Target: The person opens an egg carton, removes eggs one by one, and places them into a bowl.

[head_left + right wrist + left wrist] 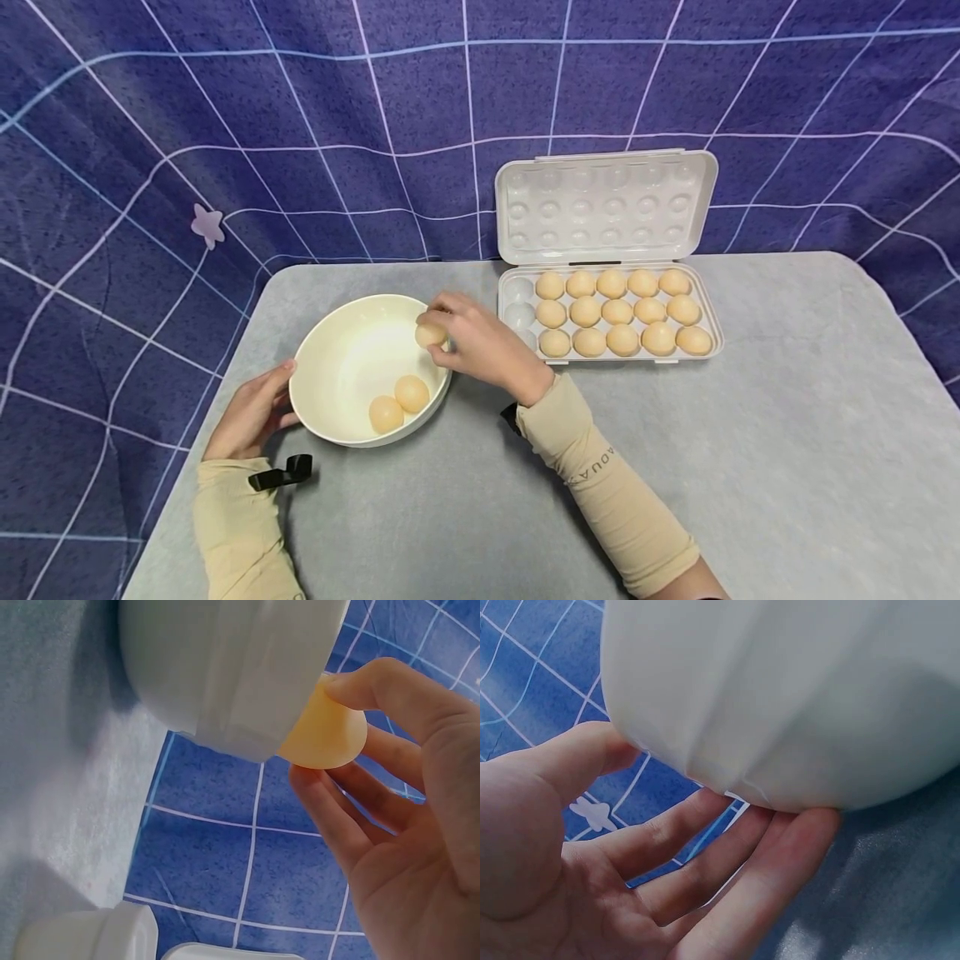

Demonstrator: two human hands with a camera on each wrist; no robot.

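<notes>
My right hand [480, 340] pinches an egg [429, 335] between thumb and fingertips, over the right rim of a cream bowl [333, 358]. In the right wrist view the bowl's wall covers part of this egg [330, 735]. Two more eggs [399, 403] lie together inside the bowl, at its near right. My left hand [251, 412] touches the bowl's left side: its thumb lies near the rim, and its extended fingers rest against the outer wall [780, 712], lower down in the left wrist view.
Right of the bowl stands a white egg carton [716, 333], its lid [607, 208] raised at the back. Several eggs [617, 312] fill most of it; the leftmost column of cups [519, 315] holds none. A blue gridded curtain [420, 100] hangs behind the grey table [810, 433].
</notes>
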